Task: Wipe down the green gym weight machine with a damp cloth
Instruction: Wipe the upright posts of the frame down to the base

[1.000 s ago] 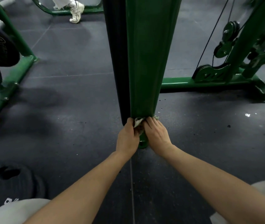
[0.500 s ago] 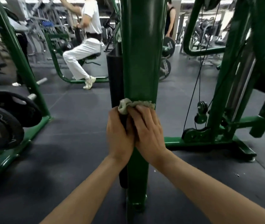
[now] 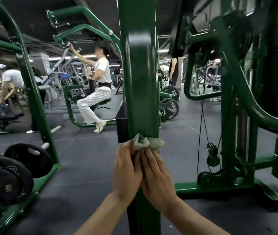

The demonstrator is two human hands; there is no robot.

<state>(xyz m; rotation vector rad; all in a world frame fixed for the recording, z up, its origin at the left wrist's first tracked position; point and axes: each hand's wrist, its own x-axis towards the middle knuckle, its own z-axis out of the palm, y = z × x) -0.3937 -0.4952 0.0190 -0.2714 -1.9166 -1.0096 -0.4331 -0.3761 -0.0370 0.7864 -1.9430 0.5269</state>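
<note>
The green upright post (image 3: 139, 82) of the weight machine rises through the middle of the view, from the dark rubber floor (image 3: 87, 167) past the top edge, with the cloth (image 3: 147, 142) bunched against its front face a little below mid-height. At far left, black weight plates (image 3: 28, 160) hang on the pegs of a green rack (image 3: 33, 102), and beyond them a person in white (image 3: 99, 92) sits at another machine. Coming to the post, the left hand (image 3: 126, 172) wraps the post's left edge and pinches the cloth's left end under its fingertips; just beside it, touching, the right hand (image 3: 158, 177) lies over the right edge with fingers laid long against the cloth's lower part, pressing it to the metal. So the hands are together, both bearing on the same rag. To the right stand a cable (image 3: 201, 126) and pulley (image 3: 212, 148) and the curved green frame (image 3: 253, 106). The likely trouble: the cloth is crumpled into a wad rather than spread flat, so a stroke may clean only a narrow strip and skip the post's sides and back. The wad could also roll out from under the fingers, leaving bare skin sliding on painted steel.
</note>
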